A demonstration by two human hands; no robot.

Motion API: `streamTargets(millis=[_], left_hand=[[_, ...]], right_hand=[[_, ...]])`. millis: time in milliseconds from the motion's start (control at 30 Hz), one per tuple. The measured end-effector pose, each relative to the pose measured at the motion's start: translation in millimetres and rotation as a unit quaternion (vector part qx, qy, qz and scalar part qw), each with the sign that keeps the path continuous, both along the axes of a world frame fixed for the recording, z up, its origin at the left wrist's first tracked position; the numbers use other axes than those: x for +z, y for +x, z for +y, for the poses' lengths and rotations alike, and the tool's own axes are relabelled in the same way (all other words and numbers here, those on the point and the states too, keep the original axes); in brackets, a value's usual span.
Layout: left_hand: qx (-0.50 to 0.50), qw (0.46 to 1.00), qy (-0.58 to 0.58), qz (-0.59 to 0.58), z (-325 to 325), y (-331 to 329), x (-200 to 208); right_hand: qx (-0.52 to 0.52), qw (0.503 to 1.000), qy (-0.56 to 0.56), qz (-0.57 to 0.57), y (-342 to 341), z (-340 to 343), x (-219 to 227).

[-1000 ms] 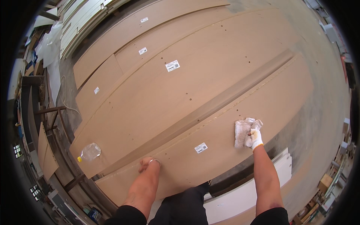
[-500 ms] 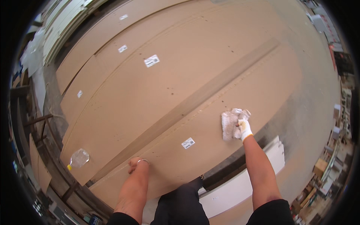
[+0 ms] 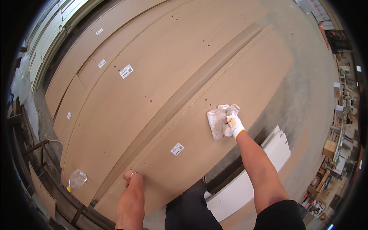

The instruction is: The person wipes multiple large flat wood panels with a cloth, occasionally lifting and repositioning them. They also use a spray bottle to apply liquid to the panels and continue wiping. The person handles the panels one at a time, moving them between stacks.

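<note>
A large brown panel (image 3: 199, 130) with a white label (image 3: 177, 149) and a few small dark holes lies in front of me. My right hand (image 3: 234, 125), in a white knitted glove, is closed on a whitish, fluffy cloth (image 3: 217, 123). The cloth lies bunched against the panel's surface, right of the label. My left hand (image 3: 128, 177), bare and with a bracelet at the wrist, is at the panel's far edge on the left. Its fingers are bent over that edge, their tips partly hidden.
More brown panels (image 3: 115, 111) lie beyond, overlapping in steps. A clear bottle with a yellow cap (image 3: 78, 179) lies on one at the left. White boards (image 3: 278, 147) sit low at the right, by my legs. Pale boards (image 3: 57, 34) are stacked far left; cluttered shelving (image 3: 337, 153) lines the right.
The whole view has turned slightly, shifting the panels leftward in the picture. My right hand and the cloth have slid a little farther from me over the panel. My left hand stays at the edge.
</note>
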State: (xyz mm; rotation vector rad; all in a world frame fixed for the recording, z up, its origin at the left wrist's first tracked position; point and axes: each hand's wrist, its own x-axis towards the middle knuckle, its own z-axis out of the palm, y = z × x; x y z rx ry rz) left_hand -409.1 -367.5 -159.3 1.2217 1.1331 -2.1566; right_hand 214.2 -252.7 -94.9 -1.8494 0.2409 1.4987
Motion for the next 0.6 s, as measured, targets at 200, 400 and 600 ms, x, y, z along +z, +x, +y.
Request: streamTargets(millis=[200,400,600], left_hand=[[-0.015,0.999,-0.040,0.006,1.8,-7.2,-4.3],[-0.028,0.995,-0.089,0.016,-14.6,-14.8,-13.7],[-0.064,0.989,-0.130,0.014,-15.9,-17.4,2.9]], right_hand=[[-0.019,1.000,-0.012,0.020,-1.9,0.5,3.6],[-0.029,0.999,-0.024,0.022,-5.6,3.8,5.1],[-0.012,1.000,0.002,-0.019,-13.7,3.5,17.8]])
